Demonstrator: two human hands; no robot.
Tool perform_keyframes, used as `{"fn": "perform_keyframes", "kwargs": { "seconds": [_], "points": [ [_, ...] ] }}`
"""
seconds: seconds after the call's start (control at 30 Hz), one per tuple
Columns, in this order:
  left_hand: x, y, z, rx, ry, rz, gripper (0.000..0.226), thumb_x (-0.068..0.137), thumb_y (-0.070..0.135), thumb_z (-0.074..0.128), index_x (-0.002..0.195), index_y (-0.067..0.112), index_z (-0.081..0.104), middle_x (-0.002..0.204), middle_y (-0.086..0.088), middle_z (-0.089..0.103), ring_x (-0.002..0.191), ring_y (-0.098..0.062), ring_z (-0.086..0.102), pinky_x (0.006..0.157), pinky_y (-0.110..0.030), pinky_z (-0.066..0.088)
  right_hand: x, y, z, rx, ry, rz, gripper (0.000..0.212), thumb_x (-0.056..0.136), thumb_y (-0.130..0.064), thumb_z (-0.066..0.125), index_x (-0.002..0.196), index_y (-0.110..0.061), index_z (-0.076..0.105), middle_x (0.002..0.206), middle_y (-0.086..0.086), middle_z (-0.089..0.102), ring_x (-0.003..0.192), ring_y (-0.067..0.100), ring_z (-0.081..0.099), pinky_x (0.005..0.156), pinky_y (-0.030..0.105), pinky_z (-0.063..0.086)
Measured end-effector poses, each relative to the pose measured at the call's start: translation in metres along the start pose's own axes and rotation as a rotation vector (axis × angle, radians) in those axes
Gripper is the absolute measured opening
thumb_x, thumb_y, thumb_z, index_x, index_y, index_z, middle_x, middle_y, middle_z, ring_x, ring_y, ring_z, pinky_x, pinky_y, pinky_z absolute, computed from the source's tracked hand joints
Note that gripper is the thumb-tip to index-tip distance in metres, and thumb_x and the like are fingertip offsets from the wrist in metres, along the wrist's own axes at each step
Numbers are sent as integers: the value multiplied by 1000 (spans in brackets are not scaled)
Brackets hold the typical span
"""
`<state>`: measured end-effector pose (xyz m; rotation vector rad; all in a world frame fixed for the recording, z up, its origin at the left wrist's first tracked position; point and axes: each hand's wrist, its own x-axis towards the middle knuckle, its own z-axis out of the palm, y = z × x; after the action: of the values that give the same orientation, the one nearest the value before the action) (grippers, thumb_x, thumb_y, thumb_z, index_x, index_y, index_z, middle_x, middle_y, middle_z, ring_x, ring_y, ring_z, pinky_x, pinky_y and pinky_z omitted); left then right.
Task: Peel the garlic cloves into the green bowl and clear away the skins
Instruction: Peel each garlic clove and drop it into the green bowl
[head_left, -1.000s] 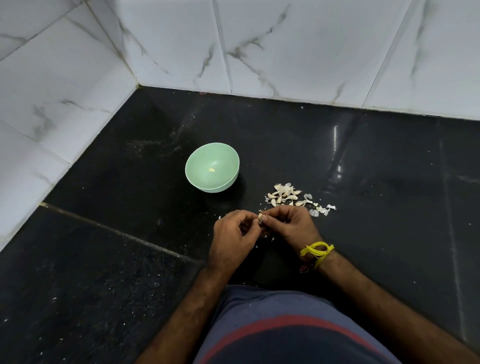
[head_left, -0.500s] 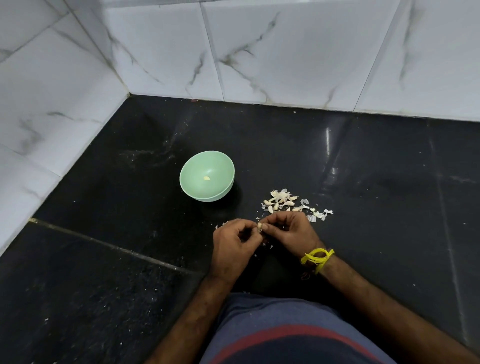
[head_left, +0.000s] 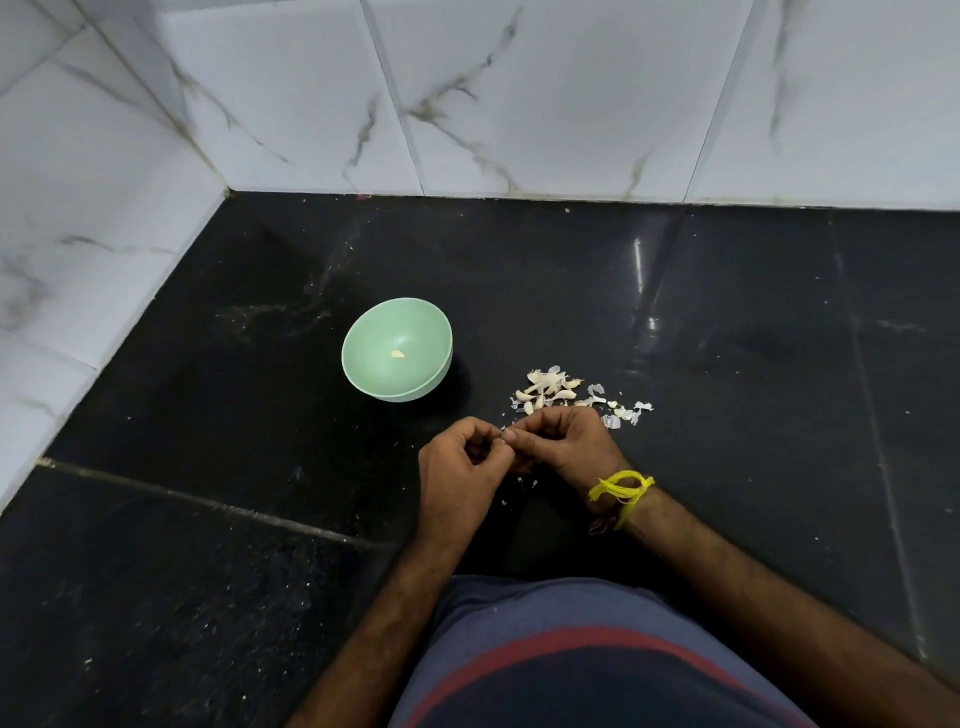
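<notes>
I see the black floor (head_left: 727, 312) meeting white tiled walls (head_left: 571, 93) at 12 and 9 o'clock. The bowl (head_left: 363, 379) stands on the floor at 11 o'clock from my hands, one peeled clove (head_left: 397, 354) lying inside it. The garlic pile (head_left: 550, 389), cloves and loose skins, lies at 1 o'clock, just beyond my right hand (head_left: 569, 441). My left hand (head_left: 460, 467) meets it fingertip to fingertip; both sets of fingers are curled narrow, pinching a small clove (head_left: 505, 441) I can barely see between them. A yellow thread (head_left: 621, 491) circles my right wrist.
</notes>
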<state>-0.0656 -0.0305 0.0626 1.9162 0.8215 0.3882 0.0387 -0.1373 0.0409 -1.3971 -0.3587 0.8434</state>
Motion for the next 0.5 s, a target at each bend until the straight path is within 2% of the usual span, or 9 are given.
{"fn": "perform_keyframes", "kwargs": {
  "seconds": [0.07,0.1,0.23,0.37,0.5],
  "points": [
    [0,-1,1,21,4,-12,9,79,10,72,74,17,71,64,4,72,62,-15,71,62,-37,61,-2,1,0,-34,-8,-4,13,82,-8,73,90,2,72,83,26,71,74,32,68,75,45,59],
    [0,-2,2,25,9,-22,9,79,10,73,73,18,70,64,4,71,62,-14,70,62,-34,60,-4,2,0,-55,-12,-9,11,84,-8,73,91,1,73,83,22,72,74,28,69,75,42,60],
    [-1,-2,6,50,62,-54,10,77,11,74,71,17,70,62,4,69,57,-6,65,57,-21,52,-9,0,1,-184,-10,-85,11,87,-6,70,96,-3,74,85,8,75,79,12,72,70,20,55],
    [3,-5,7,19,73,-127,11,80,16,75,71,16,70,63,2,71,63,-14,69,62,-29,55,-7,0,4,-280,35,-158,19,86,-4,69,104,-7,74,91,0,75,87,6,71,75,13,53],
    [6,-11,8,-140,60,-243,8,80,18,73,74,13,73,65,-3,72,60,-17,67,61,-33,56,-5,2,9,-259,90,-180,18,83,0,71,100,-8,73,88,2,75,81,8,71,71,15,54]
  ]
}}
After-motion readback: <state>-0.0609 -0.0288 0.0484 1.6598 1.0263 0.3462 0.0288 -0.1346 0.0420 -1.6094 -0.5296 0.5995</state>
